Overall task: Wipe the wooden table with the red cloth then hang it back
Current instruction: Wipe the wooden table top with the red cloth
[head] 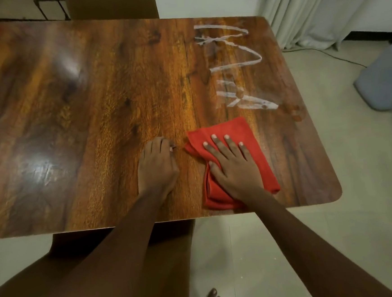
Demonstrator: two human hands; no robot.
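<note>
Four straight fingers (219, 148) of your right hand (233, 169) press flat on the cloth (247, 130), near the worktop's (93, 109) right front corner. The white streaks (235, 63) lie straight beyond the cloth; the right hand is nearer them. Your left hand (158, 167) rests alongside, loosely curled, holding nothing.

Right hand (232, 166) presses red cloth (256, 148) flat on wooden table (93, 109).

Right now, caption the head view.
Right hand presses red cloth on wooden table, white streaks beyond; left hand rests alongside.
</note>
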